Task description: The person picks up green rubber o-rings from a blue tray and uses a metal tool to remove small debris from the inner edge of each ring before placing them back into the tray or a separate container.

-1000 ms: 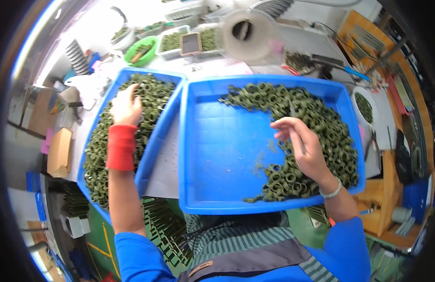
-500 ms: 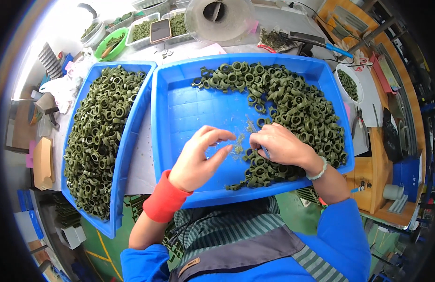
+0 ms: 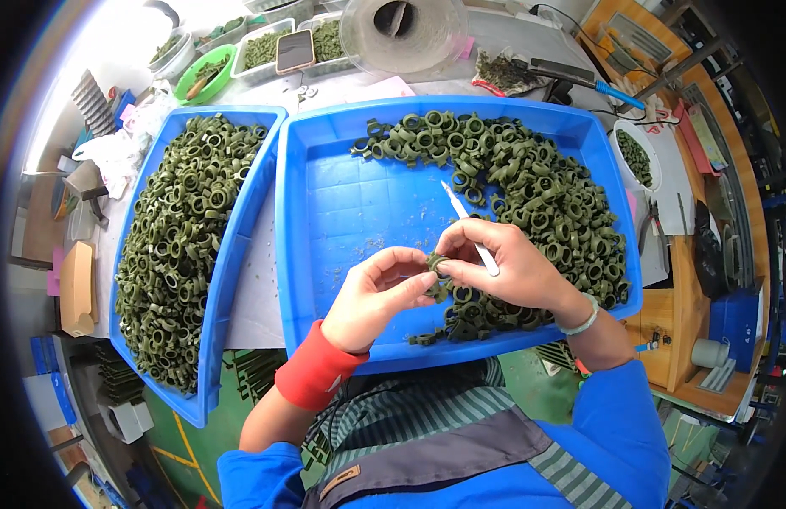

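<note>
In front of me, over the large blue tray, my left hand pinches a small dark green plastic ring between thumb and fingertips. Meeting it from the right, my right hand has its thumb and forefinger on the same ring. A slim white craft knife rests across the right hand, its narrow tip slanting up to the far left and its butt end near the thumb's base. Fingers cover much of the ring. Beside and beyond the right hand lies a heap of similar green rings.
A narrower blue tray, piled with green rings, stands to the left. Along the back are a phone on clear tubs, a green bowl and a large round translucent container. Pliers lie to the right.
My hands have come together at a green ring, my left hand moving right and closing. The craft knife now points away, and the green scraps between the hands are no longer seen.
</note>
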The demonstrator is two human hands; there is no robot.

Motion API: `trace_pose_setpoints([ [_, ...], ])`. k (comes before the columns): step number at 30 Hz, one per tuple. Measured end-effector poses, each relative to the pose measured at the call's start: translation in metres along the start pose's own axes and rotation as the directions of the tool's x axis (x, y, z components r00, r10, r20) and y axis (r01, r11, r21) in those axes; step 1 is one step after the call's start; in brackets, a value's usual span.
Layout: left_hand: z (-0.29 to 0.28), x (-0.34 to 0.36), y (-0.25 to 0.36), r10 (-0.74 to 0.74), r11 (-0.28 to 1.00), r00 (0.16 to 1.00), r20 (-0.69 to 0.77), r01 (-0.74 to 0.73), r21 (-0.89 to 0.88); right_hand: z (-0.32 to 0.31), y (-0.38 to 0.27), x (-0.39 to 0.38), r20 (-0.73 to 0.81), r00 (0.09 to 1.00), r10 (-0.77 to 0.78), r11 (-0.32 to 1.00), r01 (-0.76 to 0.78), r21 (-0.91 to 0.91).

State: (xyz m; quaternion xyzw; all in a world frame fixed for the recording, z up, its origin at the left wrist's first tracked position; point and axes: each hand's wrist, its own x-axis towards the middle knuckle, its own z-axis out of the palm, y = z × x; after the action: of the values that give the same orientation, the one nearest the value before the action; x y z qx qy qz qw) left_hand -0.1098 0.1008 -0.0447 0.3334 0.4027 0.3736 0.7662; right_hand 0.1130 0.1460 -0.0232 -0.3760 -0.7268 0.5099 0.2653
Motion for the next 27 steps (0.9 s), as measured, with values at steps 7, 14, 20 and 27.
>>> trace_pose_setpoints([
  [7, -0.003, -0.004, -0.001, -0.063, 0.981, 0.998, 0.003, 0.062, -0.186, 0.001, -0.007, -0.001, 0.096, 0.982, 0.163, 0.936, -0.185, 0.300],
  [14, -0.004, -0.007, -0.006, -0.030, 0.994, 0.999, 0.033, 0.034, -0.107, 0.004, -0.005, -0.001, -0.057, 0.998, -0.036, 0.998, 0.039, 0.052],
  [20, -0.001, -0.010, -0.004, 0.045, 0.993, 0.998, -0.041, -0.049, -0.107, 0.003, -0.005, 0.001, -0.036, 0.990, -0.136, 0.991, 0.136, 0.010],
  [27, -0.001, -0.013, -0.003, 0.085, 0.993, 0.995, -0.043, -0.088, -0.080, 0.004, -0.004, 0.001, -0.042, 0.981, -0.192, 0.981, 0.191, -0.023],
])
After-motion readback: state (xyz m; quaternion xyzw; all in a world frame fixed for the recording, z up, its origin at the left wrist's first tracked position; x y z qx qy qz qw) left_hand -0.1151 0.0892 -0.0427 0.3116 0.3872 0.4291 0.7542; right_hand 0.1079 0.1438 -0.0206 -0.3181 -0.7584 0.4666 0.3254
